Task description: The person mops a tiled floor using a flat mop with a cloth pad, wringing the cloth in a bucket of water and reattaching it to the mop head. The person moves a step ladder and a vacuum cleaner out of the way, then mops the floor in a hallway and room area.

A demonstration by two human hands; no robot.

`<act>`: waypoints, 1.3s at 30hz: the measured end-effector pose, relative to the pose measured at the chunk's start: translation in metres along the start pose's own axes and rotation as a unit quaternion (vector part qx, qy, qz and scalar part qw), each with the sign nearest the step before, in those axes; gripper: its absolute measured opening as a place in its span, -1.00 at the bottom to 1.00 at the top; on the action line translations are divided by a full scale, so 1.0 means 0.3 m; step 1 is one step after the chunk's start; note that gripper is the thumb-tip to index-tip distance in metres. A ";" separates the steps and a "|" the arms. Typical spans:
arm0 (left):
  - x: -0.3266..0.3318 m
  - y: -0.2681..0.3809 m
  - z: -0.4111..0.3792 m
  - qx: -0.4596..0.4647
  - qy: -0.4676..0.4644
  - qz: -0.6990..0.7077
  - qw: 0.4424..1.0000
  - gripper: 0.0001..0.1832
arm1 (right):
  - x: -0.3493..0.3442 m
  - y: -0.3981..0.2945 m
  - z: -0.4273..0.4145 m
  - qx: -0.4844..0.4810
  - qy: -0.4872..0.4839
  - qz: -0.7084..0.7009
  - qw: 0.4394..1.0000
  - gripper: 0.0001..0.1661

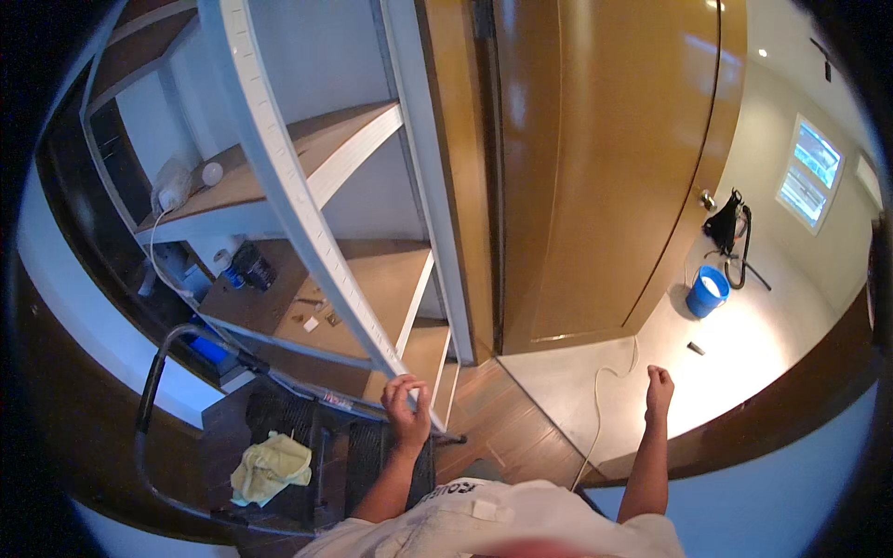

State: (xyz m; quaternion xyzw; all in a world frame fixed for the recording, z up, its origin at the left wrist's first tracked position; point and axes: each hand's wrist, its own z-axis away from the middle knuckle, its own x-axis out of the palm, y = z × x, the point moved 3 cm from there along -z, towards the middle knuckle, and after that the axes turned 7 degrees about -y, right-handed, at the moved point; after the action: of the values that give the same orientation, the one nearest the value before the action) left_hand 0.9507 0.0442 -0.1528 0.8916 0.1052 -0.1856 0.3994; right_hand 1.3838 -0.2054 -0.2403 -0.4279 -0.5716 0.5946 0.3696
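My left hand, fingers curled and thumb apart, overlaps the lower part of a white slotted metal shelf post. Whether it grips the post or only hovers before it cannot be told. To the right, my right hand is raised over the pale floor of the doorway, its fingers folded in and nothing visible in them. The shelving unit's brown boards lie behind the post. Below and left of my left hand, a crumpled yellow cloth rests on a stepladder with dark treads.
A brown wooden door stands ajar. Beyond it are a blue bucket, a black vacuum-like device with a hose and a small dark object. A pale cable crosses the floor. The shelves hold a round bulb and small loose items.
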 end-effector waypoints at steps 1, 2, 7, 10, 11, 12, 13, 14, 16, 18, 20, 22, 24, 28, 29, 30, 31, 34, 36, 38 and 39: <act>0.056 0.007 -0.029 0.007 -0.023 0.011 1.000 -0.86 | 0.021 -0.031 -0.014 -0.019 -0.017 0.010 1.000 -0.73; 0.111 0.009 -0.070 0.012 -0.024 0.016 1.000 -0.86 | 0.044 -0.061 -0.036 -0.034 -0.027 0.027 0.999 -0.74; 0.371 -0.026 -0.297 0.010 -0.056 0.105 0.993 -0.87 | 0.218 -0.207 -0.193 -0.063 -0.096 0.099 0.988 -0.74; 0.482 -0.084 -0.381 0.006 -0.103 0.162 0.981 -0.88 | 0.433 -0.337 -0.299 -0.138 -0.151 0.136 0.969 -0.79; 0.508 -0.108 -0.423 0.006 -0.118 0.176 0.977 -0.89 | 0.524 -0.393 -0.330 -0.176 -0.165 0.148 0.959 -0.80; 0.514 -0.124 -0.462 0.040 -0.132 0.156 0.978 -0.88 | 0.627 -0.459 -0.369 -0.221 -0.177 0.154 0.947 -0.81; 0.522 -0.153 -0.520 0.001 -0.109 0.200 0.974 -0.85 | 0.728 -0.527 -0.405 -0.259 -0.189 0.163 0.933 -0.81; 0.517 -0.175 -0.565 -0.042 -0.089 0.240 0.966 -0.81 | 0.824 -0.590 -0.431 -0.293 -0.206 0.160 0.920 -0.81; 0.501 -0.202 -0.677 -0.111 -0.044 0.388 0.914 -0.68 | 1.004 -0.692 -0.458 -0.347 -0.238 0.155 0.894 -0.82; 0.449 -0.239 -0.877 -0.060 0.068 0.463 0.882 -0.40 | 1.141 -0.744 -0.462 -0.363 -0.272 0.137 0.881 -0.83; 0.368 -0.284 -1.066 0.014 0.188 0.688 0.701 -0.37 | 1.233 -0.746 -0.472 -0.368 -0.296 0.129 0.872 -0.83; 0.205 -0.338 -1.250 0.108 0.207 0.767 0.597 -0.31 | 1.267 -0.687 -0.490 -0.361 -0.316 0.148 0.865 -0.82; 0.061 -0.369 -1.385 0.175 0.309 0.707 0.612 -0.31 | 1.255 -0.589 -0.529 -0.371 -0.339 0.183 0.845 -0.81; -0.138 -0.311 -1.582 0.221 0.239 0.632 0.704 -0.21 | 1.125 -0.343 -0.721 -0.141 -0.383 0.132 0.903 -0.81; -0.157 -0.295 -1.592 0.241 0.245 0.645 0.682 -0.18 | 1.071 -0.293 -0.780 -0.065 -0.394 0.119 0.909 -0.80; -0.170 -0.280 -1.601 0.214 0.283 0.615 0.704 -0.15 | 1.020 -0.280 -0.837 -0.108 -0.365 0.134 0.915 -0.80; -0.173 -0.267 -1.603 0.201 0.290 0.604 0.715 -0.12 | 0.977 -0.273 -0.896 -0.123 -0.322 0.161 0.925 -0.80; -0.154 -0.267 -1.588 0.159 0.341 0.611 0.696 -0.12 | 0.864 -0.334 -1.072 -0.195 -0.251 0.195 0.928 -0.77; -0.143 -0.286 -1.570 0.142 0.366 0.624 0.675 -0.14 | 0.815 -0.398 -1.137 -0.213 -0.215 0.178 0.936 -0.73; -0.135 -0.306 -1.555 0.131 0.384 0.634 0.658 -0.16 | 0.800 -0.455 -1.170 -0.224 -0.203 0.175 0.937 -0.72; -0.130 -0.309 -1.545 0.128 0.390 0.638 0.651 -0.17 | 0.801 -0.478 -1.176 -0.235 -0.201 0.166 0.936 -0.72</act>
State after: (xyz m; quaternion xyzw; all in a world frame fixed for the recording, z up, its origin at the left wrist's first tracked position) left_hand 0.9984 0.4519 0.0846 0.7712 -0.3689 0.4683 0.2233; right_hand 1.6186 0.1565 -0.1111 -0.4635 -0.6781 0.5695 0.0317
